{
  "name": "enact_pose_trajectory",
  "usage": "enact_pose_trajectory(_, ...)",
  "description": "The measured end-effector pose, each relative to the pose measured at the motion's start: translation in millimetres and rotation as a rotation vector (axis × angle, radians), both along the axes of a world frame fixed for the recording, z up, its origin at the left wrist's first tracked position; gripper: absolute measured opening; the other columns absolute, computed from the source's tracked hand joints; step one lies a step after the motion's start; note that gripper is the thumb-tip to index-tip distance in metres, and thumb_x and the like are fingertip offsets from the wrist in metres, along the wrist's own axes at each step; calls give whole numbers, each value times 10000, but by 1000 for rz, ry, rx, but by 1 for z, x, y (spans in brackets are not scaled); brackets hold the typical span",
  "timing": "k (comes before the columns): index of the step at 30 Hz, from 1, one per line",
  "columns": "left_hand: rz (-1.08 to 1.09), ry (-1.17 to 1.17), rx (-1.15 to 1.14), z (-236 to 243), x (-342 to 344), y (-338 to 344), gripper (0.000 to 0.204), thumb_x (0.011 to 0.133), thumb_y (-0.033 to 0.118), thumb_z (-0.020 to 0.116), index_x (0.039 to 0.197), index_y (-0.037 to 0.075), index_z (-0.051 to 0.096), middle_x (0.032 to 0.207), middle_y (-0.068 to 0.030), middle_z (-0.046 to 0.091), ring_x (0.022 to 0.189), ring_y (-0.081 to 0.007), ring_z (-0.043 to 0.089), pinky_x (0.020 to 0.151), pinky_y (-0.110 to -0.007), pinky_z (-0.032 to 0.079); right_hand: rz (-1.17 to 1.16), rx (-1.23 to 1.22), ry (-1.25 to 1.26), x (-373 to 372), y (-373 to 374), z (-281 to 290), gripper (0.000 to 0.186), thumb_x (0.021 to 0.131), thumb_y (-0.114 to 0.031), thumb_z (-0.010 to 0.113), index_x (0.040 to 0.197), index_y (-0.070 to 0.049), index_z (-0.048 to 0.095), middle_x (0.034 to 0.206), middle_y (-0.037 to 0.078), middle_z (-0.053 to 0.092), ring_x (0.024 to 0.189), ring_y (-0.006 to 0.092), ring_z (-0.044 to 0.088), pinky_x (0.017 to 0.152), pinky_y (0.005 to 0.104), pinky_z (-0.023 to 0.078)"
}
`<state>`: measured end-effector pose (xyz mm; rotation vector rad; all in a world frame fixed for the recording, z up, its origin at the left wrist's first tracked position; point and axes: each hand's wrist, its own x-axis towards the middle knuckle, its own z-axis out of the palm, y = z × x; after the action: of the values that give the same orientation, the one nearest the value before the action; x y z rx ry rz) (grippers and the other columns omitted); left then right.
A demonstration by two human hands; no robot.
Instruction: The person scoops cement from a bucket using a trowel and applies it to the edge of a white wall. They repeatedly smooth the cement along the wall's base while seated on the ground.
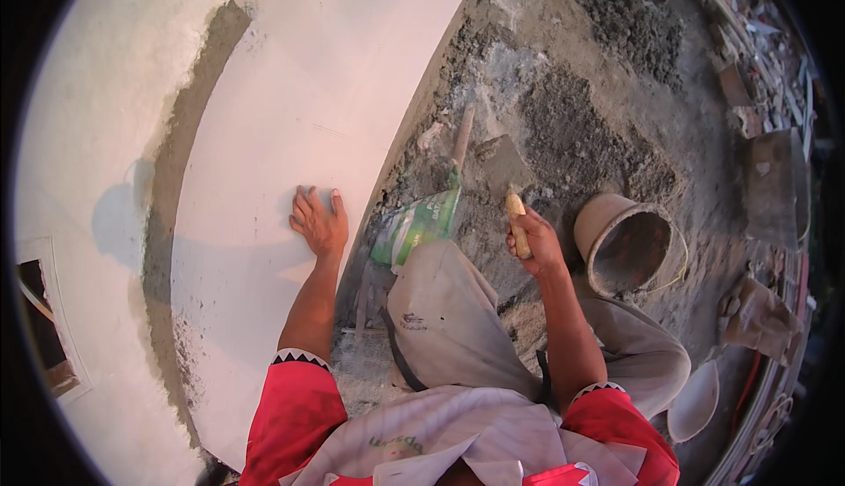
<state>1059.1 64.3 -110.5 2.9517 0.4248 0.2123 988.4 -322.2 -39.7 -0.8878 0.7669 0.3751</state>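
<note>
1. Head view: the right hand (539, 241) is wrapped around the wooden handle (518, 226) of a trowel (505, 165), so that grip is clamped. The blade sticks out ahead of it, over the grey, rough ground (607, 125).

2. Left hand (319, 224) isn't gripping anything. It's well left of the grip, fingers spread, set against the pale wall (290, 72).

3. Handling, my guess: trowel's light, blade stiff and thin, not fragile. The blade looks coated grey, so it could be slick if wet. I'd hold the wood, thumb side toward the blade, which is pretty much what's shown. Grabbing the blade seems a bad idea.

4. Containers: bucket (583, 231) just right of the grip, mouth visible, wire bail on its far side. Grey crust inside; can't tell how full, or whether it's upright or leaning.

5. Green-and-white bag (429, 224) left of the grip, partly behind the knee. Looks soft and crumpled; contents hidden.

6. Farther right of the grip: a grey tub (775, 188), inside not readable. Lower right, past the leg, a white bowl (694, 402), contents unclear.
</note>
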Motion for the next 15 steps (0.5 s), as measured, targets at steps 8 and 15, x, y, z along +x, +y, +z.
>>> enact_pose_trajectory(8, 12, -11, 44, -2, 1, -1, 520, 997, 458, 491, 1319, 49, 476, 1487, -191, 395, 1402, -336, 312, 1107, -597, 229, 106, -583, 1, -9, 92, -27, 574, 871, -84, 599, 1417, 7, 444, 900, 116, 631, 594, 168, 594, 510, 337, 493)
enact_pose_trajectory(15, -10, -27, 43, -4, 0, 0, 519, 1003, 470, 477, 1319, 59, 475, 1486, -190, 394, 1399, -338, 313, 1110, -590, 219, 407, -677, -124, 48, 129, -47, 410, 838, -104, 628, 1211, 59, 577, 856, 157, 646, 591, 198, 625, 507, 372, 485)
